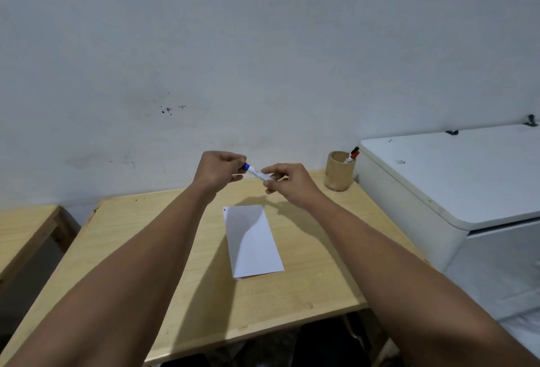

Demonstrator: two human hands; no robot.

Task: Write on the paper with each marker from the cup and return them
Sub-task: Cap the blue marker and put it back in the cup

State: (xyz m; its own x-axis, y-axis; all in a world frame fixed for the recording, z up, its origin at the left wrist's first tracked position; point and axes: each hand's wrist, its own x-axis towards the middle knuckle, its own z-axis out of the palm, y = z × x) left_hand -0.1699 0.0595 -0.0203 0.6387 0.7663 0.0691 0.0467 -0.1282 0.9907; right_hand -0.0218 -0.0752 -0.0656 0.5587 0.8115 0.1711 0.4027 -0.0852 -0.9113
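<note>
Blue cap pinched in left hand (217, 169) fingers, marker (258, 173) barrel in right hand (287, 181), above paper (252, 239). Likely uncapping or recapping; cannot tell which. Cup (339, 172) far right on table (306, 288).

arms: both outstretched | left hand (219, 170): pinching | right hand (287, 181): pinching

Light wood table (292, 302) against wall. On it: white paper (252, 242) approx center, lying flat, small dark mark at its far-left corner; bamboo cup (339, 175) at far-right corner, upright, w/ markers (351, 155) inside.
</note>
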